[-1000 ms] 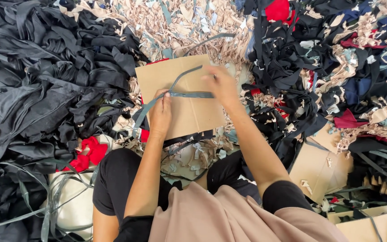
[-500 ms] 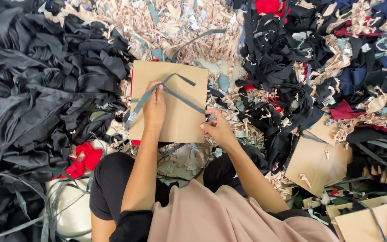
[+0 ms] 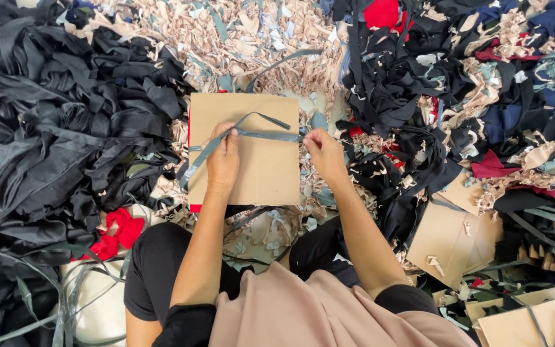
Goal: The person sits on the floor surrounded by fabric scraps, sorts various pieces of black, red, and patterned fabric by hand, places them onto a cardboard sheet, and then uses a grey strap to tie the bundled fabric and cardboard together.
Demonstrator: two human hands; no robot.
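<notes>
A seated person binds a flat square of brown cardboard (image 3: 252,160) with a grey-blue fabric strip (image 3: 261,135), which runs crosswise — left to right — over the card's upper half. The left hand (image 3: 224,160) presses on the card's left-centre, fingers closed around the strip; the right hand (image 3: 325,154) sits just off the card's right edge, fingertips pinched together on the strip's end. The card rests on beige fabric scraps (image 3: 258,38) before the knees, black cloth offcuts (image 3: 52,128) crowding its left edge — more cardboard sheets (image 3: 451,238) lie to the right.
</notes>
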